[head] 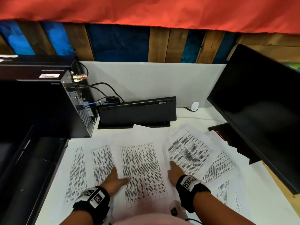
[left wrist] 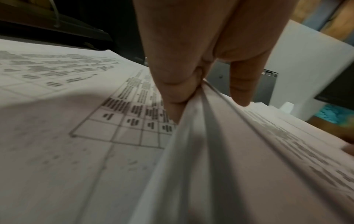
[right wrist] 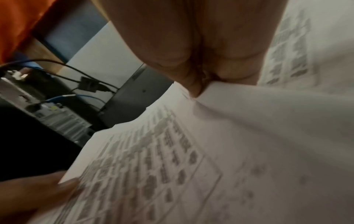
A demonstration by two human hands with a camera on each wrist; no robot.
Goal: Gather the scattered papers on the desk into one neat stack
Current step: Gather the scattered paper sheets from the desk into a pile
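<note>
White printed paper everywhere, fanned across the white desk top (head: 191, 114) from nine o'clock round to four. Dead centre, a small bundle of white sheets printed with a black table (head: 142, 169), lifted slightly off the layer beneath and held at both side edges. Left hand (head: 114, 177) at the bundle's seven o'clock edge, thumb laid on top, fingers (left wrist: 172, 84) tucked under: pinching the sheets, plainly seen from the left wrist, where several stacked paper edges run straight into the grip. Right hand (head: 174, 172) at the four o'clock edge, thumb side up against the paper; from the right wrist, fingers (right wrist: 195, 89) closed down onto the sheet's edge, nipping it too. Underneath and out to nine o'clock, two more loose printed sheets (head: 90, 166) lying flat, overlapping. Up at two o'clock, a skewed fan of printed pages (head: 190, 150), corners splayed, spilling down towards four o'clock and touching the foot of the black flat monitor (head: 259, 111). At twelve o'clock, a black keyboard (head: 138, 111) propped on its long edge against the pale partition, one sheet's corner poking just under it. At ten o'clock, a black computer tower (head: 48, 103) with black and blue cables (head: 103, 88) trailing from its back. Small white plug-like object (head: 194, 106) at one o'clock, too small to name. Black straps with printed markers on both wrists.
</note>
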